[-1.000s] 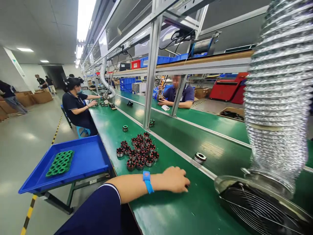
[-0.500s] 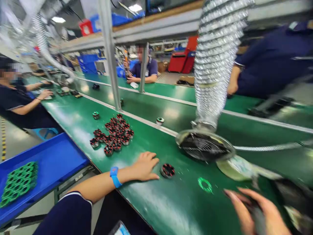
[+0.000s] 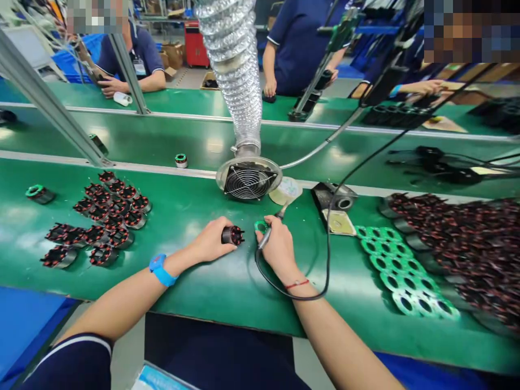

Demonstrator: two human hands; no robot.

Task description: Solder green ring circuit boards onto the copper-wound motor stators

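My left hand (image 3: 211, 238) is closed around a dark motor stator (image 3: 231, 235) with red windings, tilted so its pronged end faces right. In my right hand (image 3: 280, 244) is a soldering iron (image 3: 266, 236), gripped like a pen. Its metal tip end points up and away, and its black cable (image 3: 328, 254) loops below my wrist. The fingers of that hand are also at a small green ring-shaped circuit board (image 3: 260, 226); whether they pinch it or only touch it I cannot tell. A short gap lies between stator and ring.
Several stators (image 3: 109, 206) stand left; a large mass (image 3: 467, 244) fills the right, beside a green ring-board panel (image 3: 402, 265). A fume extractor fan (image 3: 247, 181) hangs ahead, near a soldering iron stand (image 3: 343, 200). Co-workers sit or stand across the green bench (image 3: 203, 303).
The view has swung right. My left hand, earlier spread beside the lone stator, now grips it. My right hand has come to the green ring with the soldering iron.
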